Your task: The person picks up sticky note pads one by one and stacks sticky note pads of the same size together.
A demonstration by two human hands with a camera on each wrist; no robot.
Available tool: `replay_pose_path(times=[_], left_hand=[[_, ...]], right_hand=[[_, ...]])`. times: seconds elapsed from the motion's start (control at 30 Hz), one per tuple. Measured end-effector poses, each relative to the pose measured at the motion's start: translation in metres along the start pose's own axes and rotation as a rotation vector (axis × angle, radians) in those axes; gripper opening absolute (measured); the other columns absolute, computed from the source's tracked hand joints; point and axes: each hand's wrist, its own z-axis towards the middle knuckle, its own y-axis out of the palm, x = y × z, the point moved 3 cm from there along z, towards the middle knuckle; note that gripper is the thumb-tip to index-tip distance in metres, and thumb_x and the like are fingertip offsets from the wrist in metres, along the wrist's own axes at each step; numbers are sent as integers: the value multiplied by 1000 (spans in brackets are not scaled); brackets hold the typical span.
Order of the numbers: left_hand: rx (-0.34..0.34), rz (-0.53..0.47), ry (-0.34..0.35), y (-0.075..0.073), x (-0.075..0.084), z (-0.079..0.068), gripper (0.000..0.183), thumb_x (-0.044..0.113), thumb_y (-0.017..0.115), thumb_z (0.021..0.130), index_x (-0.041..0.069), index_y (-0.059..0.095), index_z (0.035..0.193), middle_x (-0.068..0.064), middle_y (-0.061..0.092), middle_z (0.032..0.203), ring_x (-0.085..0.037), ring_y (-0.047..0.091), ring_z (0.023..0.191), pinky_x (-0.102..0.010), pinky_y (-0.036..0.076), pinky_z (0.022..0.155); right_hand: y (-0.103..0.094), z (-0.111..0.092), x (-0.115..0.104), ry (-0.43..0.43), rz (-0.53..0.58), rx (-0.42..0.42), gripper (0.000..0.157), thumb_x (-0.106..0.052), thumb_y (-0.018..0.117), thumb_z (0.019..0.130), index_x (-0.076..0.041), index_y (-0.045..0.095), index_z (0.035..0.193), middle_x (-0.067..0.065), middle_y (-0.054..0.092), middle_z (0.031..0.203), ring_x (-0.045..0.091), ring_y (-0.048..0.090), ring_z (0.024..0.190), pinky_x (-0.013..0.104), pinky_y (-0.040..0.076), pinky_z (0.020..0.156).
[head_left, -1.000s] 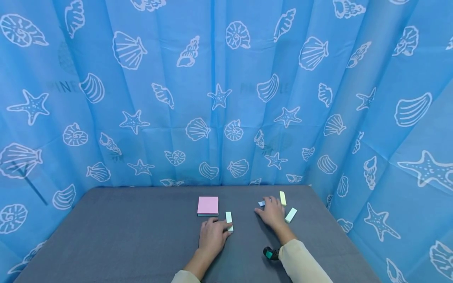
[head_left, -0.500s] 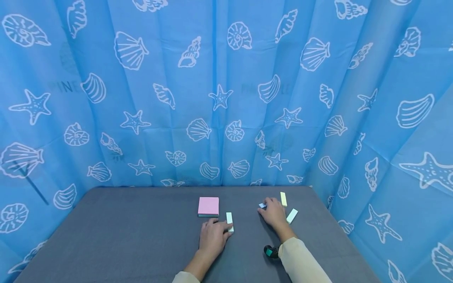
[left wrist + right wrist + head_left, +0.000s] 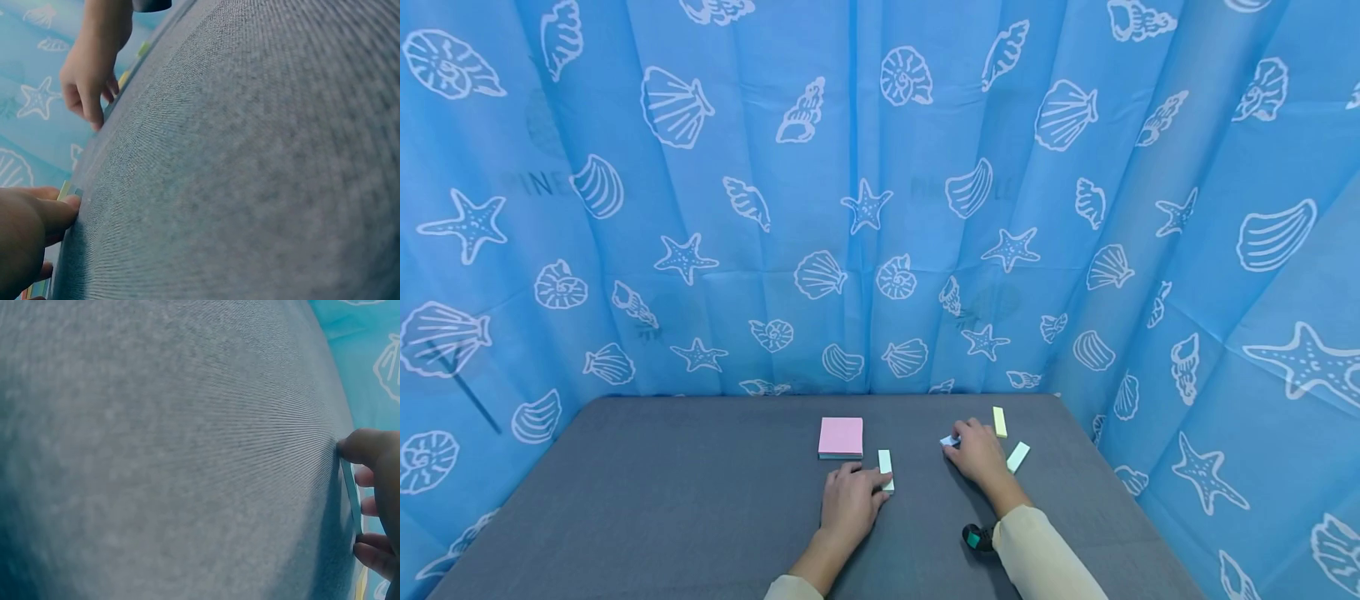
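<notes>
My left hand [image 3: 850, 504] rests at the middle of the table, its thumb and a finger pinching a narrow pale green sticky-note pad [image 3: 884, 460] by its near part. In the left wrist view, that pad's edge [image 3: 64, 189] shows between the digits. Just left of it lies a stack of square sticky notes [image 3: 841, 435], pink on top with bluish layers below. Farther right, my right hand [image 3: 981, 454] holds a narrow pale blue sticky-note pad [image 3: 949, 440], partly hidden under the fingers. The right wrist view shows thumb and fingers along this pad's edge [image 3: 352, 494].
A narrow yellow pad [image 3: 1000, 422] and another pale green one [image 3: 1018, 457] lie right of my right hand. A black device [image 3: 977, 538] with a green square sits at the right wrist. Behind the grey table [image 3: 662, 500] hangs a blue shell-patterned curtain [image 3: 865, 317].
The pale blue pad has shifted slightly left and nearer with my right hand, and more of it shows. My left hand and its pad have stayed in place.
</notes>
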Motion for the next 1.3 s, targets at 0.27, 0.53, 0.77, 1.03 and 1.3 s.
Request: replay_pose_path(times=[0.27,0.53,0.77,1.03,1.3], left_hand=[[1,-1,5,-2,1,1,30,30,77,82,30,74,112,5,70,115,-27,58,114,-51,42,91],[-2,0,-8,-2,2,1,30,31,77,82,29,75,112,4,69,116,-27,57,114,-51,42,92],[1,0,-7,-1,2,-1,30,31,77,82,29,75,112,4,69,116,-27,57,114,-51,41,93],[-3,-13,-14,-2,2,-1,30,31,77,82,29,75,113,4,69,117,-27,57,115,-52,41,93],[-16,-11,-23,-2,3,0,30,30,77,83,29,75,112,5,69,117,-27,57,115,-51,41,93]], right_hand=[[-4,-3,-1,-52,-16,-21,22,-31,75,83,-12,66,90,6,58,90,28,55,84,48,46,75],[-9,-7,3,-102,56,-27,17,-30,74,85,-14,70,89,1,58,86,24,57,82,46,46,74],[-11,-11,5,-115,118,-15,17,-30,76,84,-14,72,90,1,60,88,24,58,85,48,47,76],[-9,-12,6,-112,161,-25,16,-29,76,84,-15,71,90,2,62,93,23,60,88,48,47,80],[-7,-15,8,-113,195,-12,15,-28,76,85,-14,71,88,3,62,93,24,59,89,47,47,80]])
